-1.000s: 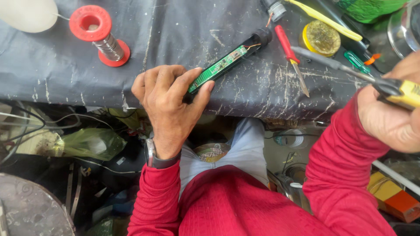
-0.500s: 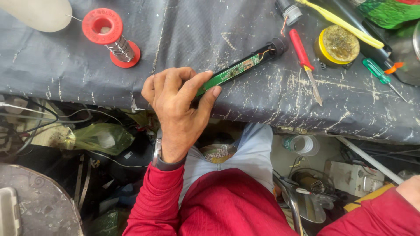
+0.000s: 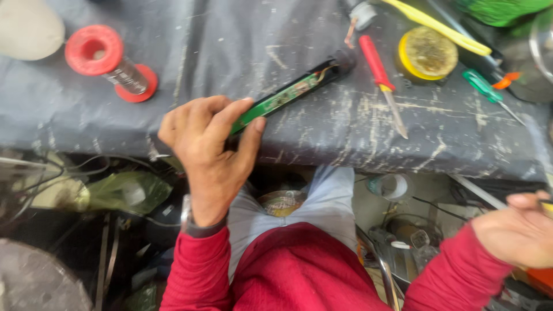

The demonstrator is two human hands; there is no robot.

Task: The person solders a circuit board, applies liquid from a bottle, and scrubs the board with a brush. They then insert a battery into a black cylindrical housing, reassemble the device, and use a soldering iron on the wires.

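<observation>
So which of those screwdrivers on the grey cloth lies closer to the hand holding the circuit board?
The red-handled screwdriver, just right of the green circuit board's far end. The smaller green-handled screwdriver lies further right of the left hand.

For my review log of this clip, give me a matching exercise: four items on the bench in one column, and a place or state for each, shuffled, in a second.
Things:
1. long black device with green circuit board
2. red solder spool
3. red-handled screwdriver
4. round yellow tin

Places or states:
A. lying on its side, far left of the dark bench cover
B. near end gripped by the left hand
C. top right, beside a yellow tool
D. lying free, right of the device's far end

Pairs: 1-B, 2-A, 3-D, 4-C
</observation>
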